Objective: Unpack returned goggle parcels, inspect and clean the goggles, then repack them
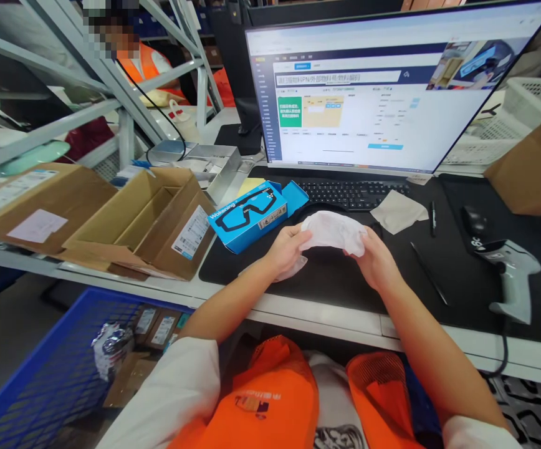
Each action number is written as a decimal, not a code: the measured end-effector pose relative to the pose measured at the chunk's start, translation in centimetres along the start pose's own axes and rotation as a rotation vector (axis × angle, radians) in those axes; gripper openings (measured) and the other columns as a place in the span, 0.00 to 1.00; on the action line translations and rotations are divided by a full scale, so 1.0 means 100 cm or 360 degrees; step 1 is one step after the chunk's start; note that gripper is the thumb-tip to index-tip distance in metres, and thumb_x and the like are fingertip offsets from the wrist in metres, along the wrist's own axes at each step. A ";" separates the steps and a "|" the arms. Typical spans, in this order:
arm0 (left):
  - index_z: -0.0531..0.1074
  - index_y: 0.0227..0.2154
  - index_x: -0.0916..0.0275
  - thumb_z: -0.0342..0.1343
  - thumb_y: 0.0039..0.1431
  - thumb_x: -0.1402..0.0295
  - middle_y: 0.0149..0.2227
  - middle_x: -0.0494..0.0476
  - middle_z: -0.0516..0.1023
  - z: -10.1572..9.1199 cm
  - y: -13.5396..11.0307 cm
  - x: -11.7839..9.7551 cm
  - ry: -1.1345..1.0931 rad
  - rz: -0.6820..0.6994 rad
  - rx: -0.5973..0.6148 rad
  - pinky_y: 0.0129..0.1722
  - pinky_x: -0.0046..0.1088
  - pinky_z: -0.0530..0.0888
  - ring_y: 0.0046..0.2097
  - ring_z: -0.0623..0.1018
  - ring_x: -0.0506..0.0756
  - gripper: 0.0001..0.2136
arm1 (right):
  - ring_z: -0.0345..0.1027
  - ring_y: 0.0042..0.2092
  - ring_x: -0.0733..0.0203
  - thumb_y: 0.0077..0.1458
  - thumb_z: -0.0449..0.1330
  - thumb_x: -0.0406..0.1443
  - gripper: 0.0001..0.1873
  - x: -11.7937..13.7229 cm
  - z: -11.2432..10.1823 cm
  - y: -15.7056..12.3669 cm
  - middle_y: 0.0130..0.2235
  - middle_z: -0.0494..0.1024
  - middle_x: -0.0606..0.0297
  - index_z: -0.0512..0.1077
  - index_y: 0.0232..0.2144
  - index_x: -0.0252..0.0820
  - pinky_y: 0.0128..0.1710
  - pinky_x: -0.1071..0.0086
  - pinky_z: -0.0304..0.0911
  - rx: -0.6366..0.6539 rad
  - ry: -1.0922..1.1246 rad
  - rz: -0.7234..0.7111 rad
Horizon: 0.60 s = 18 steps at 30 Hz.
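Both my hands hold the ends of a thin white soft wrapper (pixel 333 232), curved and stretched between them above the black desk mat. What is inside it, if anything, I cannot make out. My left hand (pixel 285 251) pinches its left end, with a flap of translucent plastic (pixel 293 269) hanging below. Fingers of my right hand (pixel 377 259) close round the right end. Left of them lies a bright blue box (pixel 252 215) with goggles printed on it and its end flap open. A grey cloth (pixel 399 212) lies to the right, beyond my right hand.
An open cardboard carton (pixel 144 218) stands at left. Behind are a keyboard (pixel 349 194) and a monitor (pixel 345 112). A pen (pixel 433 218), a thin black stick (pixel 429 273), a mouse (pixel 473 219) and a barcode scanner (pixel 513 274) lie right. A blue crate (pixel 32 386) sits below.
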<state>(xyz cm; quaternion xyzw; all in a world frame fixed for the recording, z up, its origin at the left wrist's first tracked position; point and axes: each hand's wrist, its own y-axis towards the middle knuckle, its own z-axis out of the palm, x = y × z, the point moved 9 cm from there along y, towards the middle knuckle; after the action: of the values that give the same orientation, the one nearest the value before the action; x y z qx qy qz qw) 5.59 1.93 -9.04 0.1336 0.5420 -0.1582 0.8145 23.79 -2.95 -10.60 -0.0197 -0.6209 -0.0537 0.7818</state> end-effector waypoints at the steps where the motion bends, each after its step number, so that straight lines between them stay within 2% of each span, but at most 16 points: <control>1: 0.75 0.19 0.61 0.71 0.46 0.48 0.34 0.58 0.79 0.001 -0.002 -0.007 0.0129 0.0104 0.0031 0.43 0.36 0.75 0.37 0.78 0.56 0.21 | 0.73 0.38 0.55 0.49 0.67 0.56 0.27 -0.002 0.002 0.000 0.42 0.79 0.62 0.72 0.43 0.47 0.36 0.64 0.68 0.0014 0.0007 0.0013; 3: 0.73 0.15 0.61 0.68 0.52 0.50 0.41 0.60 0.80 0.004 -0.006 -0.023 0.0422 0.0330 0.0079 0.45 0.36 0.75 0.43 0.79 0.58 0.22 | 0.72 0.34 0.58 0.45 0.72 0.53 0.27 -0.006 -0.002 0.001 0.38 0.80 0.63 0.74 0.42 0.46 0.34 0.65 0.67 -0.0054 -0.0026 0.0028; 5: 0.74 0.14 0.61 0.65 0.55 0.50 0.45 0.61 0.81 0.001 -0.008 -0.035 0.0625 0.0490 0.0058 0.45 0.38 0.74 0.45 0.79 0.60 0.23 | 0.70 0.32 0.59 0.46 0.72 0.49 0.20 -0.008 -0.014 0.003 0.32 0.78 0.66 0.75 0.35 0.44 0.33 0.66 0.66 -0.0207 -0.0067 0.0004; 7: 0.75 0.15 0.60 0.64 0.57 0.50 0.45 0.60 0.81 -0.008 -0.008 -0.042 0.0653 0.0584 -0.0045 0.47 0.39 0.74 0.46 0.79 0.60 0.22 | 0.71 0.32 0.59 0.50 0.70 0.47 0.16 -0.007 -0.026 0.004 0.30 0.77 0.66 0.74 0.32 0.44 0.34 0.66 0.66 -0.0334 -0.0077 -0.0056; 9: 0.75 0.15 0.60 0.64 0.56 0.50 0.45 0.60 0.82 -0.017 -0.006 -0.043 0.0572 0.0608 -0.0146 0.50 0.40 0.74 0.48 0.79 0.62 0.22 | 0.73 0.36 0.57 0.53 0.67 0.47 0.14 -0.002 -0.034 0.004 0.32 0.79 0.66 0.75 0.35 0.44 0.37 0.65 0.67 -0.0402 -0.0079 -0.0126; 12: 0.76 0.18 0.61 0.66 0.53 0.50 0.53 0.61 0.80 -0.021 -0.001 -0.039 0.0380 0.0556 -0.0186 0.56 0.39 0.73 0.57 0.77 0.64 0.20 | 0.74 0.40 0.54 0.56 0.65 0.48 0.16 0.006 -0.037 0.003 0.36 0.80 0.64 0.75 0.39 0.44 0.40 0.63 0.68 -0.0430 -0.0107 -0.0214; 14: 0.80 0.26 0.61 0.67 0.51 0.49 0.56 0.61 0.78 -0.018 0.003 -0.033 0.0211 0.0478 -0.0137 0.56 0.39 0.74 0.58 0.76 0.64 0.17 | 0.74 0.40 0.54 0.57 0.64 0.48 0.16 0.008 -0.034 0.004 0.37 0.79 0.63 0.74 0.40 0.45 0.39 0.63 0.68 -0.0392 -0.0124 -0.0229; 16: 0.81 0.36 0.59 0.71 0.47 0.50 0.51 0.61 0.81 -0.012 0.006 -0.023 0.0087 0.0307 -0.0036 0.50 0.38 0.78 0.52 0.79 0.62 0.20 | 0.74 0.39 0.54 0.56 0.64 0.47 0.15 0.008 -0.033 0.005 0.36 0.78 0.63 0.73 0.39 0.46 0.38 0.63 0.68 -0.0350 -0.0145 -0.0211; 18: 0.79 0.41 0.60 0.75 0.41 0.51 0.41 0.60 0.82 -0.009 0.009 -0.010 0.0056 0.0111 0.0015 0.40 0.35 0.80 0.41 0.81 0.58 0.26 | 0.74 0.40 0.53 0.55 0.64 0.45 0.14 0.013 -0.033 0.004 0.39 0.78 0.62 0.73 0.40 0.46 0.40 0.62 0.68 -0.0318 -0.0187 -0.0244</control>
<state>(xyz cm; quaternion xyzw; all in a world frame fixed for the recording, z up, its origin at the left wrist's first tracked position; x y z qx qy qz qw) 4.83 3.19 -8.40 0.1589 0.5506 -0.1299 0.8091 27.34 -2.96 -10.12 -0.0531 -0.6569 -0.1735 0.7318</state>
